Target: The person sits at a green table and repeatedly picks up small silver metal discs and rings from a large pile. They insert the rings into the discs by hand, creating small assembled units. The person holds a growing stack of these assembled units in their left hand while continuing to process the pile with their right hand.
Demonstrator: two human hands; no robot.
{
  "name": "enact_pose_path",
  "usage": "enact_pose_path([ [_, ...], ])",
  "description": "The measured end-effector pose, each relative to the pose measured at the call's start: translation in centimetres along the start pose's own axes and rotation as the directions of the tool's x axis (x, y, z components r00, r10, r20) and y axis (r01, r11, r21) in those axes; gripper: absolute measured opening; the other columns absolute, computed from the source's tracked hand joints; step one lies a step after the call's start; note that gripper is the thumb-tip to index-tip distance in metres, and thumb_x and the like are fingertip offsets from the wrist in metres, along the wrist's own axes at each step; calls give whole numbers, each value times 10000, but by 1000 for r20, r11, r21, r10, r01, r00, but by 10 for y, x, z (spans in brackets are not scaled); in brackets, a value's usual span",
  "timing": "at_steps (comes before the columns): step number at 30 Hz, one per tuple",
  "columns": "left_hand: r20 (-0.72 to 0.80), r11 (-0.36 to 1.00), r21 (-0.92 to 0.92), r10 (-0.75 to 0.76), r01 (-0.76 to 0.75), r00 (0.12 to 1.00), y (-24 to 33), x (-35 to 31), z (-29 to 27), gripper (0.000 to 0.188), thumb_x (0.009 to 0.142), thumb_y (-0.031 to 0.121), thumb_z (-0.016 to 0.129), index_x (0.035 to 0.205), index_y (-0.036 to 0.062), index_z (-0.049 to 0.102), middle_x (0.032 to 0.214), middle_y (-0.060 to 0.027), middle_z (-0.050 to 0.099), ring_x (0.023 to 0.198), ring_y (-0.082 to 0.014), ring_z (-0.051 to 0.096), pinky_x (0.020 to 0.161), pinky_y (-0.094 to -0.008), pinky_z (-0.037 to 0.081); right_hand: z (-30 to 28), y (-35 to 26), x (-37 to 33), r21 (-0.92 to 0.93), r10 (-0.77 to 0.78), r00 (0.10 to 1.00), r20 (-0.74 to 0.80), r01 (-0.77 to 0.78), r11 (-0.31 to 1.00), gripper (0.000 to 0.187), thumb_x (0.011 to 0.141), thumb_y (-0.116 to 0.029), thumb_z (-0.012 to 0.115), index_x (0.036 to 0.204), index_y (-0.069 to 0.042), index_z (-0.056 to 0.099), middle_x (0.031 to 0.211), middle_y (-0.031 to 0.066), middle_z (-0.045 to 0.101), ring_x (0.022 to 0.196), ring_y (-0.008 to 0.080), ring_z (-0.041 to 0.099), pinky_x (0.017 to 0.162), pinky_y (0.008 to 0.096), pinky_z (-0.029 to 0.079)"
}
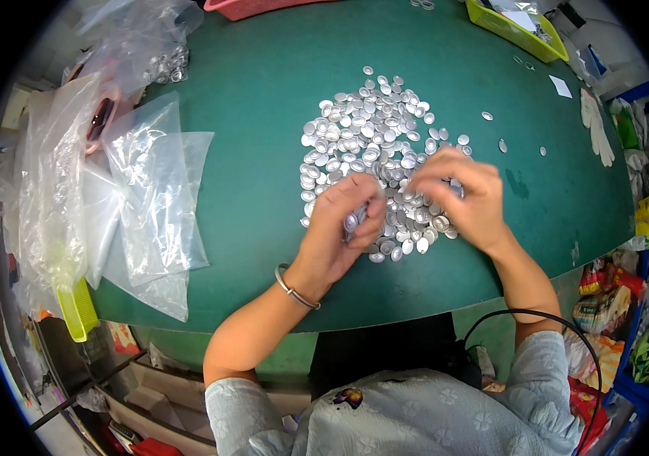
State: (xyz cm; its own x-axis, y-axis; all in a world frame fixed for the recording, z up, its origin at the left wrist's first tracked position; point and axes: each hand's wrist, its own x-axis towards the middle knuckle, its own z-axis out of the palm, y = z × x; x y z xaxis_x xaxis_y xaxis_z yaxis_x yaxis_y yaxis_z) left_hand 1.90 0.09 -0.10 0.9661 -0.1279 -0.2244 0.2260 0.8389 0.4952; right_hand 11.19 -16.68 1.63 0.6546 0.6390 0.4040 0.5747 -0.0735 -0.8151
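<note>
A heap of small silver metal caps (362,140) lies spread on the green table (263,83). My left hand (343,228) is at the heap's near edge, its fingers curled around a few caps. My right hand (465,194) rests on the heap's right side, fingertips pinching down among the caps; what it grips is hidden by the fingers. A thin bangle (294,289) sits on my left wrist.
Clear plastic bags (153,194) lie at the table's left, one holding more caps (166,67). A yellow-green bin (518,30) and a red basket (248,7) stand at the far edge. A white glove (596,125) lies at the right. A few stray caps (501,144) lie apart.
</note>
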Motion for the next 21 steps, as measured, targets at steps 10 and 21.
enact_pose_path([
  [10, 25, 996, -85, 38, -36, 999, -3, 0, -6, 303, 920, 248, 400, 709, 33, 436, 639, -50, 435, 437, -78, 313, 352, -186, 220, -2, 36, 4, -553, -27, 995, 95, 75, 830, 180, 698, -91, 658, 868, -48, 612, 883, 53, 558, 842, 239, 490, 747, 329, 377],
  [21, -209, 911, 411, 123, -27, 970, -9, -4, 13, 158, 846, 131, 568, 945, 8, 575, 562, 42, 414, 430, -18, 308, 372, -170, 195, 1, 13, 1, 258, 315, 939, 141, -342, 903, 145, 770, -64, 615, 903, -4, 616, 814, 23, 621, 727, 56, 511, 647, 213, 417],
])
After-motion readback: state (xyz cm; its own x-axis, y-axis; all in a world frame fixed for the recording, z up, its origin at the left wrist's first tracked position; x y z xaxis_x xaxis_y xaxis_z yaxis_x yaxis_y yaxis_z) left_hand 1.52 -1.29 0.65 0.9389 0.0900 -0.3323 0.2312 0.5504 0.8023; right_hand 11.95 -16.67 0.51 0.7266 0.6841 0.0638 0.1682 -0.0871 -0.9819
